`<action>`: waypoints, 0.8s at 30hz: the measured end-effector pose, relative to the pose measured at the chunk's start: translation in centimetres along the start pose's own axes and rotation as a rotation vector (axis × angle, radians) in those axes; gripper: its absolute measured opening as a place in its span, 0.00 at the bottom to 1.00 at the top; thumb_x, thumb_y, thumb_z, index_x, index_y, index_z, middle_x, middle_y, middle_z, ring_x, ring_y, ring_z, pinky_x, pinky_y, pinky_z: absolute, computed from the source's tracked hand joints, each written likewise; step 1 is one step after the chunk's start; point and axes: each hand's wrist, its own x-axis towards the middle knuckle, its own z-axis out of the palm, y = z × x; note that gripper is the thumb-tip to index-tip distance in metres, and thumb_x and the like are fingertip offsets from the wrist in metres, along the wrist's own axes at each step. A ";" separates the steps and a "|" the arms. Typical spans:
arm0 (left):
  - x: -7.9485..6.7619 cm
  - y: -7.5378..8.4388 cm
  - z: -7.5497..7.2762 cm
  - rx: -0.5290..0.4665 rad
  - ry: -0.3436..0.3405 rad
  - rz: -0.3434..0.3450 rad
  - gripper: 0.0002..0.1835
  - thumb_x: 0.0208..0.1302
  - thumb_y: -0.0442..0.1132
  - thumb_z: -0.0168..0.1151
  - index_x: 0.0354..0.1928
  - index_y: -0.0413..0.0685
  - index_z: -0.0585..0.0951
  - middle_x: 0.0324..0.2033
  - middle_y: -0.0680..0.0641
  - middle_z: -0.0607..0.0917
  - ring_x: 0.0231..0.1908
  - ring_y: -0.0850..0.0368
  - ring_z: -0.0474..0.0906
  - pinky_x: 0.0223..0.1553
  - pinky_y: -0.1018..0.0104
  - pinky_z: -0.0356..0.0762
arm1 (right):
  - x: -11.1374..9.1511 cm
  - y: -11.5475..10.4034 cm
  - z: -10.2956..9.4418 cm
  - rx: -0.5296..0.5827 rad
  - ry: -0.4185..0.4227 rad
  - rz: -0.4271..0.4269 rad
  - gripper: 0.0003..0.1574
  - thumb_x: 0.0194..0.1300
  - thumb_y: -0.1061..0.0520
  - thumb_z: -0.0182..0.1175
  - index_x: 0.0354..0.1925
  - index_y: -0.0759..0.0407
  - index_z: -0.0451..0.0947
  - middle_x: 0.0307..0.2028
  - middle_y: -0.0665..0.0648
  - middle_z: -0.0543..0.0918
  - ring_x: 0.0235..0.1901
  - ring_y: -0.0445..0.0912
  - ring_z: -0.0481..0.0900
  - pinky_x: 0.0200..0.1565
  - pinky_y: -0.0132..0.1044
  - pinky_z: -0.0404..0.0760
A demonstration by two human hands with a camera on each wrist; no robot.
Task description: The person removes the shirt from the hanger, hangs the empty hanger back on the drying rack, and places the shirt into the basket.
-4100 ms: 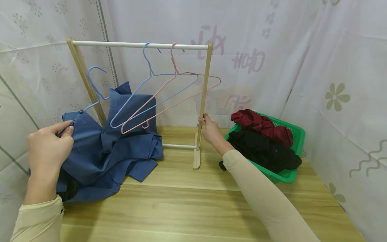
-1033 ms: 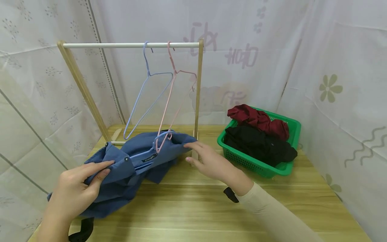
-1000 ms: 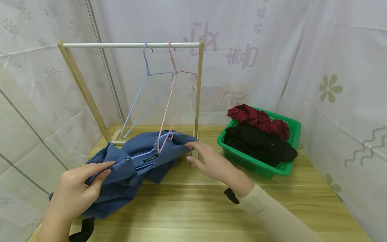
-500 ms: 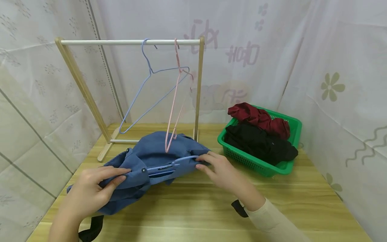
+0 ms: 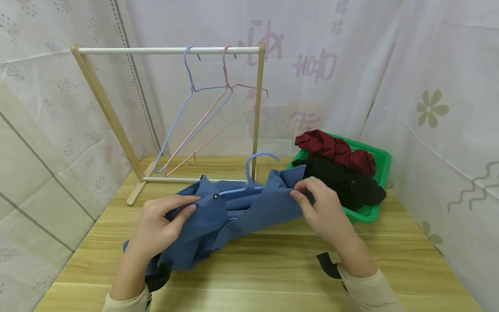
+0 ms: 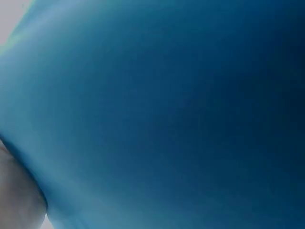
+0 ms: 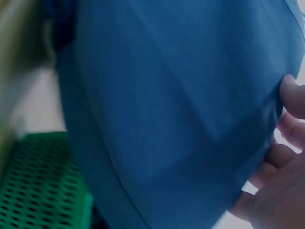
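Observation:
A blue shirt [image 5: 253,212] is held up between both hands over the table, its collar area toward the rack. Inside it sits a light blue hanger [image 5: 249,173], whose hook rises out of the neck opening and curves right. My left hand [image 5: 161,225] pinches the shirt's front edge beside a dark snap button. With thumb and fingers my right hand [image 5: 319,206] pinches the opposite edge; the right wrist view shows those fingers [image 7: 293,100] along the cloth's border. Blue fabric [image 6: 152,114] fills most of the left wrist view.
Behind the shirt stands a wooden rack with a white rail [image 5: 156,50], bearing an empty blue hanger [image 5: 177,123] and a pink hanger [image 5: 206,115]. To the right, a green basket [image 5: 383,173] holds dark red cloth [image 5: 331,147] and black cloth [image 5: 339,182].
The shirt and its hanger have come rightward and toward me, and the hanger's hook now stands up. The right hand, earlier at the rack post, now pinches the shirt. The pink hanger has swung.

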 end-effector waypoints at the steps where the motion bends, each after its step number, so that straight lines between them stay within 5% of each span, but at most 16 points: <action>1: 0.4 0.0 0.5 -0.024 0.007 -0.008 0.16 0.58 0.27 0.68 0.46 0.51 0.88 0.39 0.51 0.90 0.38 0.65 0.86 0.42 0.81 0.77 | 0.1 -0.1 -0.6 -0.018 0.046 0.001 0.03 0.65 0.60 0.63 0.37 0.55 0.78 0.33 0.47 0.77 0.31 0.37 0.70 0.34 0.29 0.70; 4: 1.8 -0.2 1.9 -0.087 0.040 -0.029 0.14 0.59 0.28 0.67 0.46 0.50 0.88 0.40 0.49 0.90 0.41 0.62 0.86 0.44 0.78 0.79 | 0.5 -0.4 -2.3 -0.063 0.157 0.008 0.05 0.62 0.62 0.66 0.37 0.59 0.79 0.34 0.51 0.80 0.35 0.40 0.74 0.38 0.30 0.70; 13: 5.8 0.6 3.5 -0.237 0.126 -0.007 0.11 0.60 0.29 0.67 0.43 0.45 0.88 0.32 0.46 0.89 0.24 0.64 0.74 0.27 0.74 0.69 | 2.1 -1.7 -6.7 -0.095 0.352 -0.035 0.09 0.57 0.63 0.69 0.37 0.65 0.81 0.35 0.59 0.83 0.41 0.52 0.78 0.51 0.26 0.67; 20: 7.4 1.4 3.5 -0.258 0.184 0.034 0.10 0.56 0.26 0.70 0.40 0.42 0.89 0.21 0.47 0.83 0.19 0.65 0.67 0.22 0.73 0.63 | 1.3 -1.6 -7.9 -0.103 0.401 -0.037 0.10 0.55 0.65 0.71 0.37 0.66 0.83 0.34 0.60 0.83 0.41 0.50 0.78 0.53 0.19 0.66; 24: 8.0 1.9 3.7 -0.252 0.206 0.044 0.09 0.56 0.27 0.70 0.39 0.42 0.89 0.22 0.46 0.84 0.20 0.63 0.69 0.23 0.72 0.63 | 0.7 -1.4 -7.9 -0.090 0.451 0.045 0.11 0.56 0.62 0.71 0.38 0.64 0.84 0.34 0.60 0.84 0.39 0.45 0.77 0.49 0.20 0.67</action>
